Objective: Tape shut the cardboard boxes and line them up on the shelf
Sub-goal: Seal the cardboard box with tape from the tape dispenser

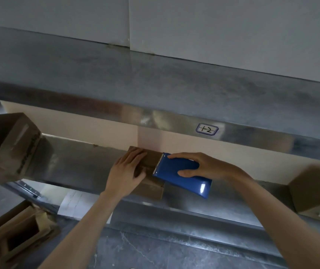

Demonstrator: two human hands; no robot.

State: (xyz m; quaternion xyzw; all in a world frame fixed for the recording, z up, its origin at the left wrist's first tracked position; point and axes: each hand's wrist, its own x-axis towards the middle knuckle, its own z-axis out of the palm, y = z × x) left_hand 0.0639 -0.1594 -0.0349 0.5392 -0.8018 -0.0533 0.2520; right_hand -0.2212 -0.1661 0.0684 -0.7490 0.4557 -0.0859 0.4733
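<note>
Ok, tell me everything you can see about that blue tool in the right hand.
The blue tool looks like glossy hard plastic: a flat, roughly rectangular body with a glare spot near its rear corner. A thin metal strip runs along its front edge. It lies tilted, that edge on top of the small cardboard box on the metal shelf. The right hand grips it from above, forefinger stretched toward the strip, thumb on the near side. No tape roll shows.
</note>
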